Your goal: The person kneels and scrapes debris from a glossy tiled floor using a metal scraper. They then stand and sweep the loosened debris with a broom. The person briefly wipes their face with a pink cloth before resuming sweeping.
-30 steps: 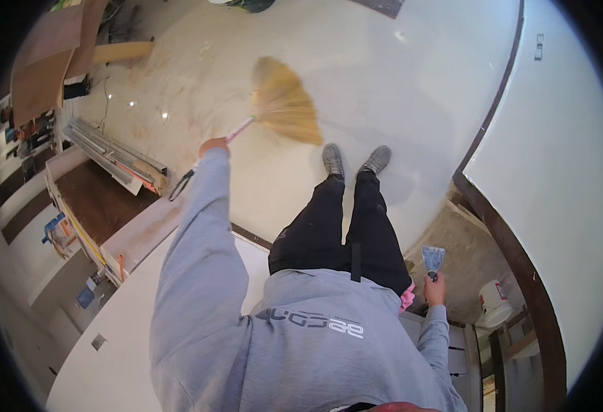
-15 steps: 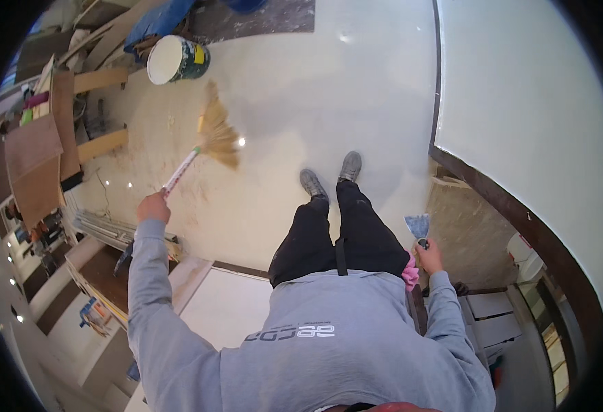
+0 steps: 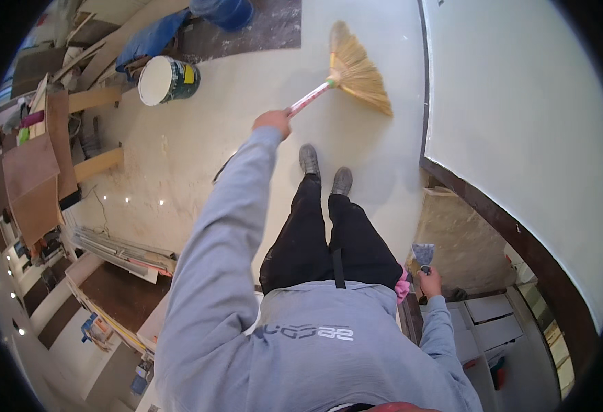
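My left hand (image 3: pixel 272 123) is closed round the red-and-white handle of a straw broom (image 3: pixel 360 72). The arm reaches forward, and the fanned tan bristles are out over the pale floor, ahead of my shoes. My right hand (image 3: pixel 430 281), low at my right side, grips a putty knife (image 3: pixel 423 255) by its dark handle. Its wide, smeared grey blade points forward. A pink cloth (image 3: pixel 402 285) hangs at my right hip, close to that hand.
A round bucket (image 3: pixel 171 81) stands on the floor at the far left, near a blue barrel (image 3: pixel 224 12). Wooden boards and a stand (image 3: pixel 95 154) crowd the left side. Along the right runs a large white panel (image 3: pixel 514 96) with a dark edge.
My left hand has swung the broom forward and to the right, from left of my feet to ahead of them. My feet have shifted. The right hand still holds the putty knife.
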Motion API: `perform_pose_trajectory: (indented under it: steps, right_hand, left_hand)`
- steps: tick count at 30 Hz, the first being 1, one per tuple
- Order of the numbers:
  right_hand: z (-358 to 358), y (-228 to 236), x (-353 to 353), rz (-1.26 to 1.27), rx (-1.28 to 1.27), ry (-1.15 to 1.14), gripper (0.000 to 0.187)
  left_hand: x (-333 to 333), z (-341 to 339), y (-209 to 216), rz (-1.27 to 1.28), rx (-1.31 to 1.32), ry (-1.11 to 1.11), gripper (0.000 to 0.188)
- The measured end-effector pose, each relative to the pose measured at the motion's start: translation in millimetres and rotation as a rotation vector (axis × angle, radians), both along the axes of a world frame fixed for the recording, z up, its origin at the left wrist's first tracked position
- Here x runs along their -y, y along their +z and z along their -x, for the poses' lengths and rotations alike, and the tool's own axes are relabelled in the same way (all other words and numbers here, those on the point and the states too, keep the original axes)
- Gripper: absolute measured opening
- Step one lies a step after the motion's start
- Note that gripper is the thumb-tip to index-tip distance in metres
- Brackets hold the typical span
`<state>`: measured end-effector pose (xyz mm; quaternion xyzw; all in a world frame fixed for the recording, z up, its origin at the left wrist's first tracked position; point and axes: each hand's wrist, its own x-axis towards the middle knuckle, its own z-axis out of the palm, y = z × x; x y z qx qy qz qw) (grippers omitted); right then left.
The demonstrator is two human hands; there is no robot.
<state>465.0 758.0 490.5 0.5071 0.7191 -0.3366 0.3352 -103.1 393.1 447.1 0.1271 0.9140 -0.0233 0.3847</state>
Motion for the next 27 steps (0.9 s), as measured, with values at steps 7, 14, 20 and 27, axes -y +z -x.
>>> perform_pose_trajectory:
  steps: [7, 14, 20, 27]
  right_hand:
    - [76, 52, 36, 0.037, -0.055, -0.140, 0.032]
    - [29, -4, 44, 0.058, -0.040, -0.077, 0.035]
    - [15, -38, 48, -0.133, -0.307, 0.211, 0.026]
    - [49, 2, 63, -0.046, -0.118, -0.024, 0.038]
  left_hand:
    - [6, -17, -77, 0.111, 0.114, 0.044, 0.041]
    - [201, -41, -75, 0.359, 0.171, 0.084, 0.033]
    - [288, -47, -22, 0.594, -0.033, 0.237, 0.029]
    - [310, -62, 69, 0.677, -0.040, 0.166, 0.036]
